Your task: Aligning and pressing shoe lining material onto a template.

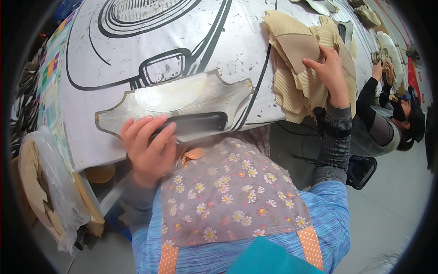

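A flat, winged grey plate (237, 93) with a shiny pale patch lies at the table's near edge, and a long black handle-like bar (200, 122) lies along its near side. My left hand (153, 148) hovers at the left end of the bar, fingers apart and a little curled, slightly blurred; I see nothing held in it. Off to the right is an uneven pile of beige ribbed cut pieces (292, 82). Onto its top piece, partly smooth tan, my right hand (327, 73) reaches with thumb and forefinger spread apart; its other fingers are partly hidden.
The white table cover (223, 55) carries black line drawings. At left, a clear plastic bag (59, 182) holds beige pieces beside the table. A co-worker (392, 118) in a dark cap handles pieces further along at right. A dark stool-like object (361, 172) stands on the floor.
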Action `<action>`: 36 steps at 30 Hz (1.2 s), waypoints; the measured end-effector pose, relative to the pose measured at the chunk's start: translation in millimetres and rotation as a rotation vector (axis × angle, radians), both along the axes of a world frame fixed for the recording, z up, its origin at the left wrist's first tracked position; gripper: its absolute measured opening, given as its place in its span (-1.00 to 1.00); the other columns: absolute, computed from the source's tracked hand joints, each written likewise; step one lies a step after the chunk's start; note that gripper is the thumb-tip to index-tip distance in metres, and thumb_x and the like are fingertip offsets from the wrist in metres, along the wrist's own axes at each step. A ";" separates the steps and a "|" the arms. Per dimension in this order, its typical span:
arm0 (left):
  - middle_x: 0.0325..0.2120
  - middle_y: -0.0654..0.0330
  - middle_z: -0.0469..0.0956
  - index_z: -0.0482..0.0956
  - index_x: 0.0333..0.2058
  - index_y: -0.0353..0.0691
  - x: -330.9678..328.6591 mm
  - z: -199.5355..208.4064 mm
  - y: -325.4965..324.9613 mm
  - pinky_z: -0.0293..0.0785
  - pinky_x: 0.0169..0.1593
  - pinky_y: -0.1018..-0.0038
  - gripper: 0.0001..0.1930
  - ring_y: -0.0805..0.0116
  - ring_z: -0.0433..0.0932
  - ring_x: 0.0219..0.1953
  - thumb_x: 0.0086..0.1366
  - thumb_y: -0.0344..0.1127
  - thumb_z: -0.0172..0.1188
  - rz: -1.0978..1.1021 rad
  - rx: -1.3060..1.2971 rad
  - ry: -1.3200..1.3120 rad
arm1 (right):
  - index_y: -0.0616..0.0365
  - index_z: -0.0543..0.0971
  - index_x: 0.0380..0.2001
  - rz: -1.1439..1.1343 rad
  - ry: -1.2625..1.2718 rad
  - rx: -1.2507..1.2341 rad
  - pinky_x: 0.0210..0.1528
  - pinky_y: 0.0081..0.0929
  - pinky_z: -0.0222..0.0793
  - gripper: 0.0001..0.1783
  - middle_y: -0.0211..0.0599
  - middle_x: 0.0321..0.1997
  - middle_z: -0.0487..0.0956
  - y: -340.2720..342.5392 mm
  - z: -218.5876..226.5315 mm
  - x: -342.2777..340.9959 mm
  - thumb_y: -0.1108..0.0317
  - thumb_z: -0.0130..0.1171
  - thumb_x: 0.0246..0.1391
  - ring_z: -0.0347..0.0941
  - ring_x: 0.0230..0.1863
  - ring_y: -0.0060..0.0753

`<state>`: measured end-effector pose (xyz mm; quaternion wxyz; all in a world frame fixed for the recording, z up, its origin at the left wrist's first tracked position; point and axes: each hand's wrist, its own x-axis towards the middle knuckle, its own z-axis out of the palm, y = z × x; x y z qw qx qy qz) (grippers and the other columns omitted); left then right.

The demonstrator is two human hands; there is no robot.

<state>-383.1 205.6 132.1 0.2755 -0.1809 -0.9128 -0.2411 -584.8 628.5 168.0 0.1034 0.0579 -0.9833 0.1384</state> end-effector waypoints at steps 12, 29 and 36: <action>-0.14 0.18 0.59 0.65 -0.24 -0.13 2.6 -1.1 6.9 0.23 0.18 0.10 -0.70 0.11 0.48 -0.07 -0.02 -0.51 0.28 -0.084 0.083 -0.080 | 0.31 0.50 -0.16 -0.048 0.139 0.043 -0.13 -0.23 0.44 -0.50 -0.02 -0.22 0.58 -23.0 6.7 18.4 0.23 0.40 -0.12 0.51 -0.22 0.04; -0.16 0.26 0.60 0.65 -0.32 -0.14 -14.9 10.2 13.2 0.33 0.09 0.18 -0.71 0.22 0.50 -0.10 -0.10 -0.53 0.27 -0.189 0.068 -0.085 | 0.31 0.54 -0.01 0.109 -0.143 -0.781 -0.03 -0.60 0.32 -0.66 -0.36 -0.06 0.60 24.5 26.5 34.2 0.38 0.21 0.18 0.46 -0.08 -0.60; -0.21 0.23 0.61 0.65 -0.30 -0.16 -22.0 11.6 22.7 0.38 0.06 0.15 -0.75 0.19 0.52 -0.13 -0.03 -0.51 0.31 -0.264 0.076 -0.131 | 0.34 0.56 -0.10 -0.017 0.026 -0.329 -0.12 -0.62 0.29 -0.66 -0.36 -0.19 0.58 24.9 24.8 40.4 0.24 0.13 0.25 0.41 -0.16 -0.60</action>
